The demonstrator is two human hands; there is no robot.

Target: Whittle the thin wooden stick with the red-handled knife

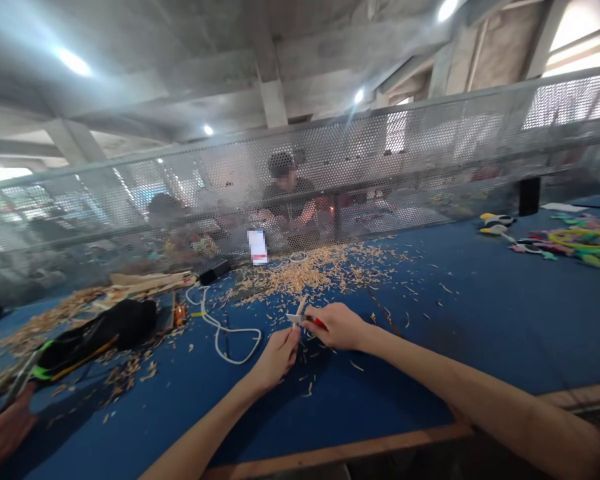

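Observation:
My left hand is closed around the lower part of a thin pale wooden stick, which points up and away from me. In my right hand is a knife with a short metal blade and a red handle. The blade lies across the stick, just above my left fingers. Both hands are held over the blue tabletop. A heap of wood shavings lies just beyond them, and a few loose curls are scattered below my hands.
A white cable loops left of my hands. A lit phone leans near the perforated metal screen. At far left, another person's hand is near a black bag. Coloured pieces lie at right.

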